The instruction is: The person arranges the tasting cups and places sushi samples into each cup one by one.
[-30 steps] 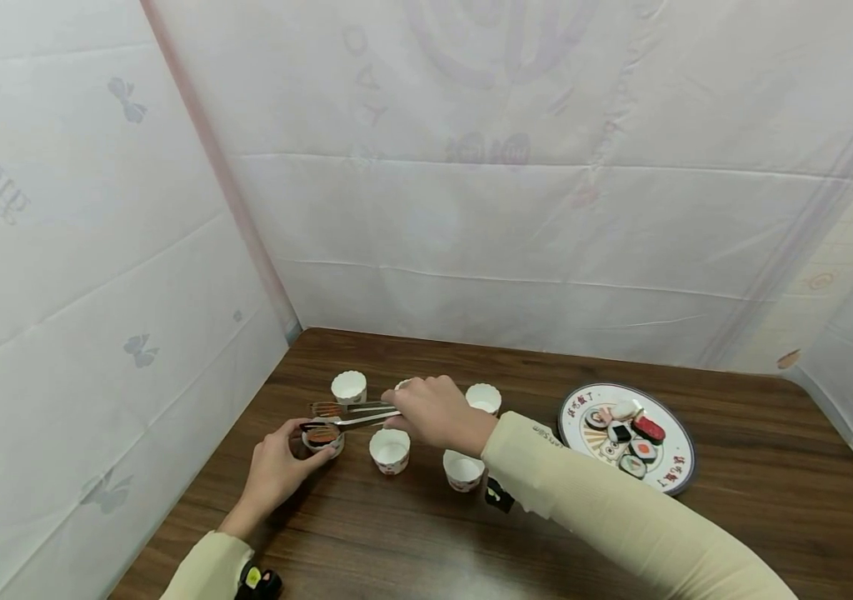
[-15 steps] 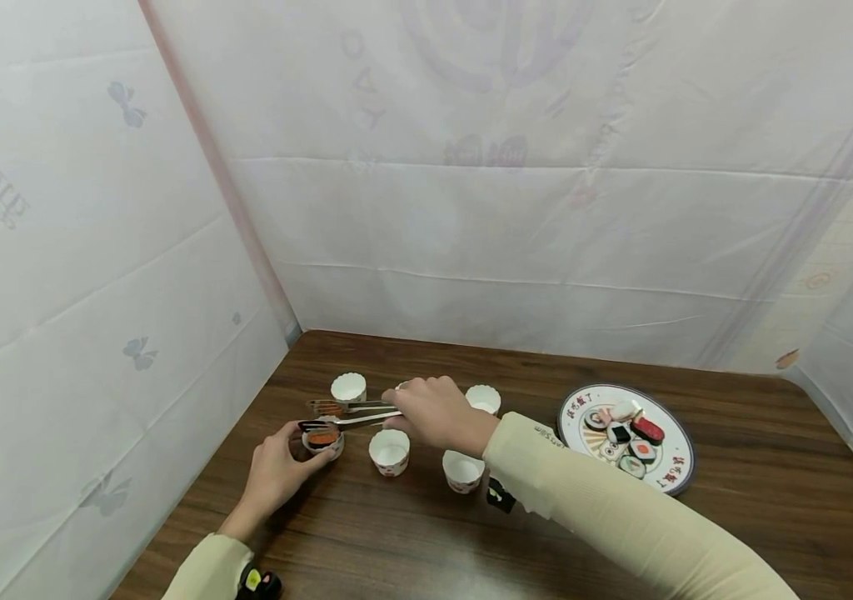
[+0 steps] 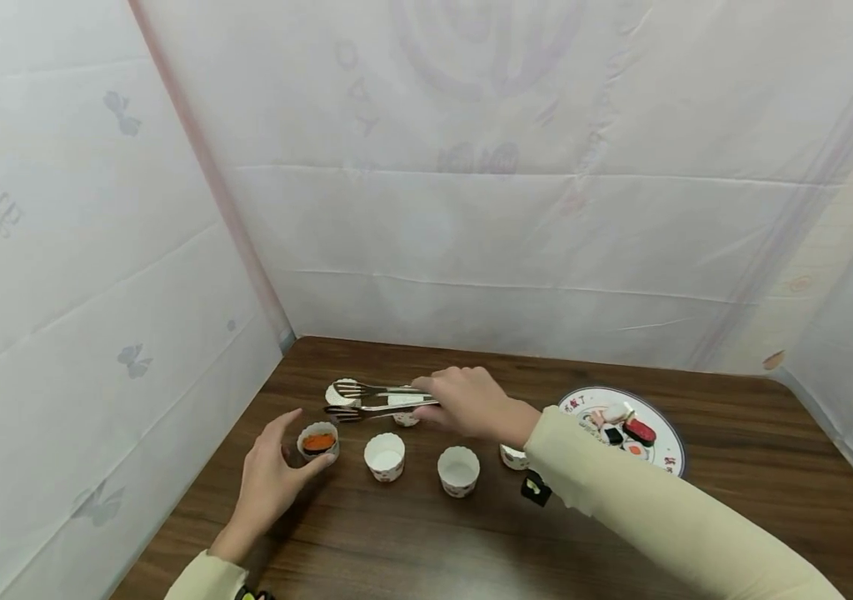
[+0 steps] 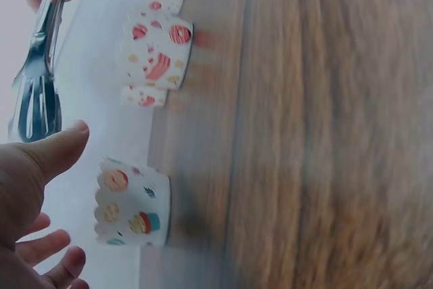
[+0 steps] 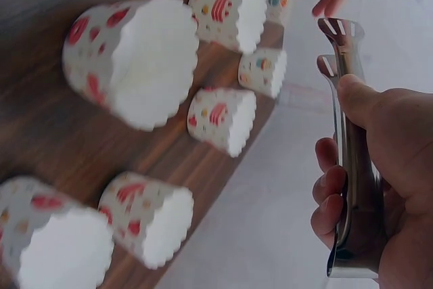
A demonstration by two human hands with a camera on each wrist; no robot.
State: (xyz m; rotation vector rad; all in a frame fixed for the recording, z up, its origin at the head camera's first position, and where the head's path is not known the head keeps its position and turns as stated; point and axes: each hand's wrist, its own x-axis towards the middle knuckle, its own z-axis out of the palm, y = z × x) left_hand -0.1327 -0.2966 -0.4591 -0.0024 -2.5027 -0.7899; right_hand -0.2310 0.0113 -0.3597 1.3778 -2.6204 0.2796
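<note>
A white paper baking cup (image 3: 329, 458) at the left holds a sushi piece (image 3: 317, 442) with an orange top and a dark band. My left hand (image 3: 271, 477) is spread beside that cup, thumb and fingers apart; the left wrist view shows a gap between hand and cup (image 4: 135, 204). Metal serving tongs (image 3: 377, 410) with slotted ends are gripped in my right hand (image 3: 471, 404), above the back cups. Nothing sits between the tong ends, which stand apart. In the right wrist view, fingers and thumb wrap the tongs' arms (image 5: 358, 187).
Several unfilled paper cups stand in rows, among them a near cup (image 3: 385, 458), another cup (image 3: 459, 473) and one partly behind the right sleeve (image 3: 515, 457). A round plate (image 3: 668, 440) with several sushi pieces lies at the right. White fabric walls (image 3: 426, 300) border the wooden table (image 3: 396, 542).
The tongs have risen away from the orange sushi piece, leaving it in the cup, and moved right with my right hand. My left fingers have come off the cup and spread.
</note>
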